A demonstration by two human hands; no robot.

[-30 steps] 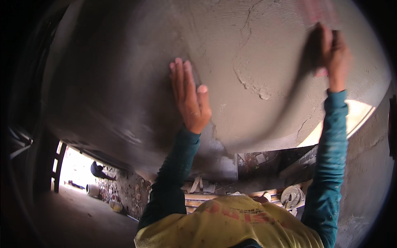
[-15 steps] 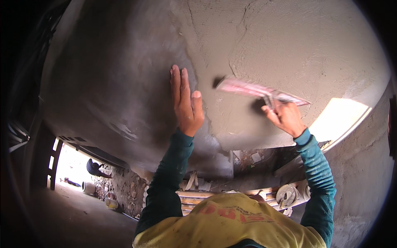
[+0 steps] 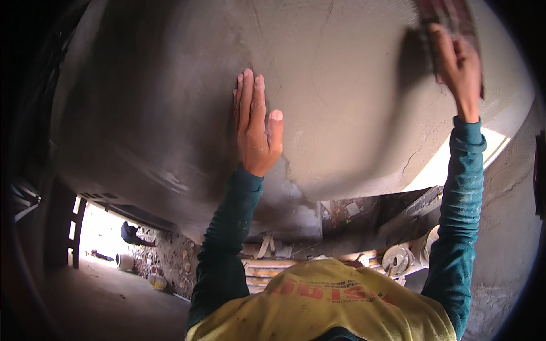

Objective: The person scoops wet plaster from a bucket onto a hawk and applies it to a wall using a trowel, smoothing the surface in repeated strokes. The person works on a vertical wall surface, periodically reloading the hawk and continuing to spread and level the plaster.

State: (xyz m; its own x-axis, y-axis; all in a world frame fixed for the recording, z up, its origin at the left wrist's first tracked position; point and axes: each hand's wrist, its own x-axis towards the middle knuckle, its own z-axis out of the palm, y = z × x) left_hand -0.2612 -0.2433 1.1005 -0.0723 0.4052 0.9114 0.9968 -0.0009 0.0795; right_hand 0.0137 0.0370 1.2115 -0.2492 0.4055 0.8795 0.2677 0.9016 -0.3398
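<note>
Before me rises a wall (image 3: pixel 341 125) coated with wet grey plaster on the right and darker, drier plaster on the left. My left hand (image 3: pixel 259 128) is open, its fingers stretched upward along the wall near the ragged border between the two coats. At the upper right, my right hand (image 3: pixel 459 65) is closed round the handle of a long, flat, reddish plastering float (image 3: pixel 449 14). The float stands nearly upright against the wet plaster, slightly blurred, and the top frame edge cuts it off. My fingers hide most of its handle.
Below the wall lie bamboo poles (image 3: pixel 267 271) and buckets (image 3: pixel 398 258) smeared with mortar. Rubble (image 3: pixel 352 209) shows in a gap under the plaster. At the lower left, a dark-clad person (image 3: pixel 131 233) is near a bright doorway, with a pale bucket (image 3: pixel 124 261) close by.
My right hand has swung the float up and to the right, turning it from nearly level to nearly upright. Cracks in the wet plaster look fainter. My left hand has slid slightly upward.
</note>
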